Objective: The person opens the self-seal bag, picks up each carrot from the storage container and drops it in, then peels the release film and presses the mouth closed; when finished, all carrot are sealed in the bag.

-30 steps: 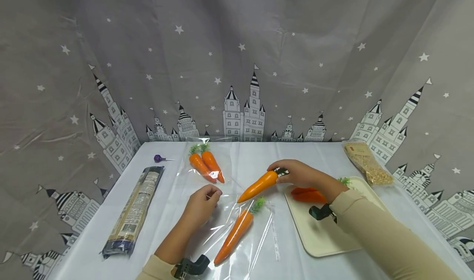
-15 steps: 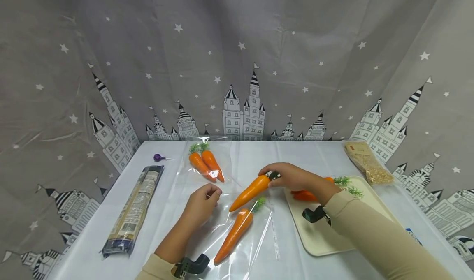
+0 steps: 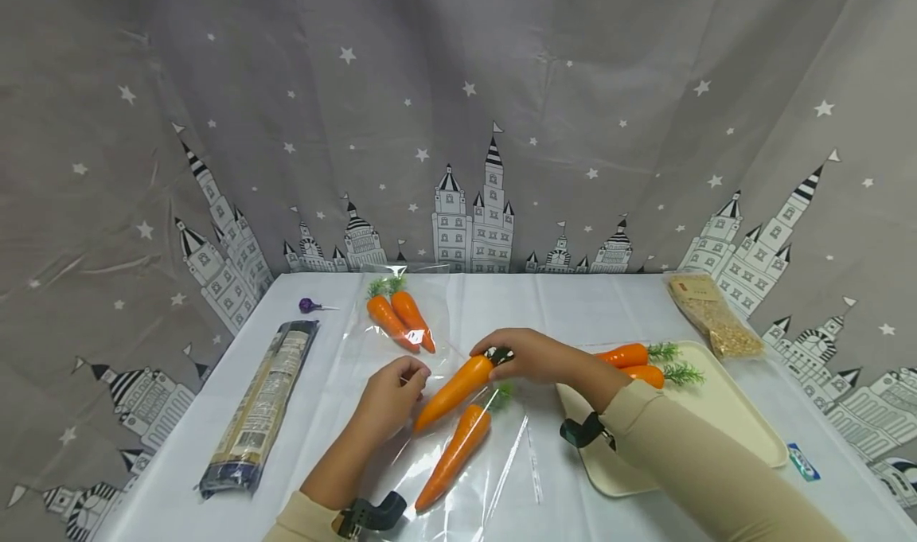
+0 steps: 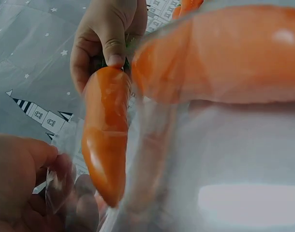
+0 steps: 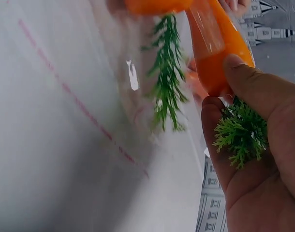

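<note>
Smooth, glossy, plastic-looking skin was seen on the raised carrot point(image 3: 454, 394), with bright highlights reflected along it; its feathery green top point(image 5: 242, 133) was given a duller, rougher finish. The open bag point(image 3: 510, 478) was made of thin, clear, shiny film, crinkled at its edge. The tray point(image 3: 738, 415) was finished in smooth, low-gloss cream plastic. The long packet point(image 3: 258, 407) was wrapped in glossy film. The worktop point(image 3: 566, 311) was covered with lightly creased white sheeting, and the sleeves point(image 3: 716, 486) were made of matt beige cloth.

Grey curtain point(image 3: 401, 96) — printed stars point(image 3: 347, 55), castles point(image 3: 494, 208) | white-covered table point(image 3: 587, 303) in front
</note>
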A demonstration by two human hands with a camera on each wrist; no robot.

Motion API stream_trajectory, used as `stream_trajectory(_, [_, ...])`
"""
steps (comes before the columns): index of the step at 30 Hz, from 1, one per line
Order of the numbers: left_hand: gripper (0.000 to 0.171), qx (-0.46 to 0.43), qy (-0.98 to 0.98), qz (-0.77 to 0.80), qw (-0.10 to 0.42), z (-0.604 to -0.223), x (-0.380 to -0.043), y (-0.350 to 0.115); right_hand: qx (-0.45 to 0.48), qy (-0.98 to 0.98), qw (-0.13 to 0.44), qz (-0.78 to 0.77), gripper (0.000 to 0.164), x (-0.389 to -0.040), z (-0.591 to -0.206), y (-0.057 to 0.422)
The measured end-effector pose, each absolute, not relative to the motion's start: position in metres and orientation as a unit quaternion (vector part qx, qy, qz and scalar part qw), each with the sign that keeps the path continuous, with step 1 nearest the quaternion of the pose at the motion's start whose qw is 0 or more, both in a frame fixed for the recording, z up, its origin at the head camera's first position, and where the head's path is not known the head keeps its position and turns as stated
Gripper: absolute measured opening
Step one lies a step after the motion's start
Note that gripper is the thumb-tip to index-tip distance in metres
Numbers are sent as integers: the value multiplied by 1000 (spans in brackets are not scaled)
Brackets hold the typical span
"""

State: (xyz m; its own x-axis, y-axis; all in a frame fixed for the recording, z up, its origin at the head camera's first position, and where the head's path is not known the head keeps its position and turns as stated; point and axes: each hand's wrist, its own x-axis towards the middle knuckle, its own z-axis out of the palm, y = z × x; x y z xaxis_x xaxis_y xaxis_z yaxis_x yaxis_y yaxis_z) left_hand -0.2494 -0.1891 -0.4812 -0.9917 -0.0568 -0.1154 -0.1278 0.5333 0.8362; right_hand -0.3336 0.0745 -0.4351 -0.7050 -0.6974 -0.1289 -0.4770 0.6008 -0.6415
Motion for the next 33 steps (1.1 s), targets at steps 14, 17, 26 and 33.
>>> stream_trajectory(14, [18,-64,871,485,49,-479,-247,-184,-326,868,249,-278,40,-324,-447,52])
stream_trajectory(17, [18,-66,869,488,52,-479,-247,-183,-318,866,258,-286,37,-322,-449,52])
stream_trajectory(26, [19,-60,875,479,45,-481,-246,-185,-310,868,227,-316,31,-314,-450,68])
stream_trajectory(33, [18,-51,880,471,38,-485,-247,-186,-245,899,138,-335,33,-299,-438,92])
